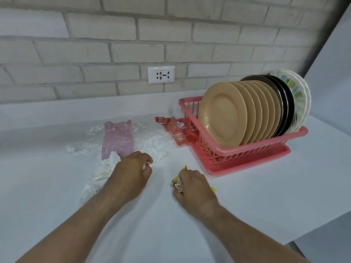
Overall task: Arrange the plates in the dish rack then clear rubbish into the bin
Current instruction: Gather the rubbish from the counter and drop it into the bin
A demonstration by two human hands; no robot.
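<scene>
Nearest, at the lower centre of the frame, two bare forearms reach out over the white countertop (pixel 256 202). The right hand (pixel 193 188) is balled into a fist around a crumpled yellow snack wrapper (pixel 177 184), whose corners poke out on both sides of the knuckles. Just left of it and well apart from it, the left hand (pixel 133 173) has its fingers curled in and pinches a scrap of white tissue (pixel 146 164) between thumb and fingertips. A bigger wad of crumpled white paper (pixel 102 173) lies beside that hand, partly under the wrist, and another small tissue lump (pixel 160 155) sits just beyond the knuckles. Farther back, at mid-frame, a pink wrapper (pixel 117 139) lies flat on a spread of clear crinkled plastic film (pixel 152 138), and a torn red wrapper (pixel 173 130) rests against the left end of the pink dish rack (pixel 237 151). That rack stands on its matching drip tray (pixel 252 164) at the right of the frame, holding a row of tan plates (pixel 222 114) on edge, then dark plates (pixel 284 103), then white patterned plates (pixel 301 92) at the far end. Behind everything, a white wall socket (pixel 161 74) is set low in the pale brick wall (pixel 114 35).
</scene>
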